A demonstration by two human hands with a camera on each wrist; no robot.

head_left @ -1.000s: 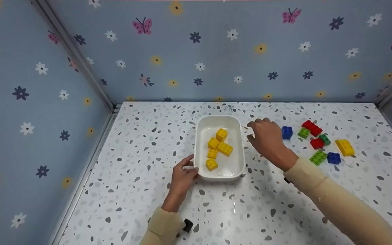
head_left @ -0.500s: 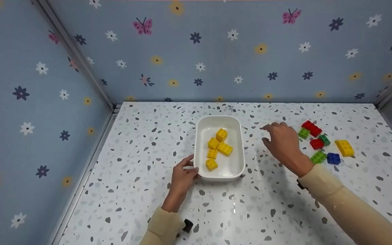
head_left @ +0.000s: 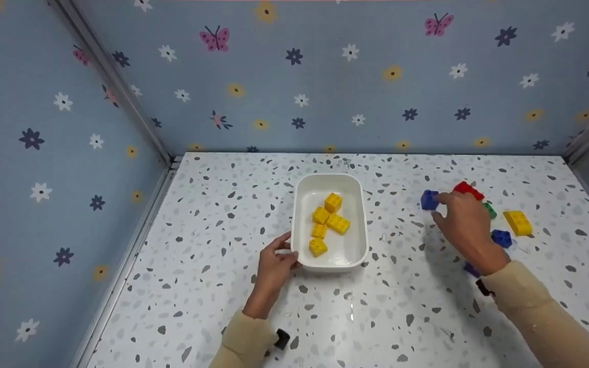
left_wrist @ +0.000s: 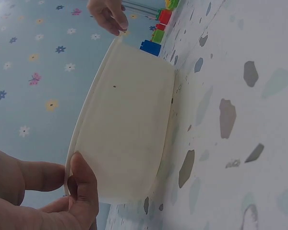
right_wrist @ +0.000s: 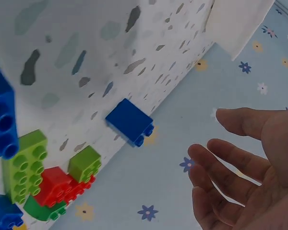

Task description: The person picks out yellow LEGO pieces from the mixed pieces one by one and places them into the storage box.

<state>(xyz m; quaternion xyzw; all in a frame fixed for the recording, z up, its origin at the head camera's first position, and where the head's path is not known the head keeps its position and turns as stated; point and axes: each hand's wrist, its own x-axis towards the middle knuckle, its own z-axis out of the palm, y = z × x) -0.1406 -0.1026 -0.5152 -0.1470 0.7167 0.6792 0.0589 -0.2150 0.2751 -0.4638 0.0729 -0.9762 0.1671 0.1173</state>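
Note:
My left hand (head_left: 275, 263) holds the near left corner of a white plastic tub (head_left: 363, 250), thumb and fingers at its rim in the left wrist view. Several yellow toy bricks (head_left: 338, 223) lie inside the tub. My right hand (head_left: 463, 220) hovers over the loose bricks on the right, fingers loosely bent. In the right wrist view nothing is between its fingers. A blue brick (head_left: 429, 200) stands just left of its fingertips. Beneath and beyond the hand are a red brick (head_left: 468, 190) and a dark green brick (head_left: 489, 210); light green bricks (right_wrist: 26, 163) are hidden from the head view.
To the right lie a larger yellow brick (head_left: 518, 222) and another blue brick (head_left: 501, 238). A purple-blue brick (head_left: 471, 269) shows beside the right wrist. The speckled table (head_left: 212, 214) meets a flowered back wall (head_left: 325, 102) and a left side wall (head_left: 28, 214).
My right hand has moved right, from beside the tub, past the blue brick to above the loose bricks. The purple-blue brick has come into sight. My left hand and the tub have stayed put.

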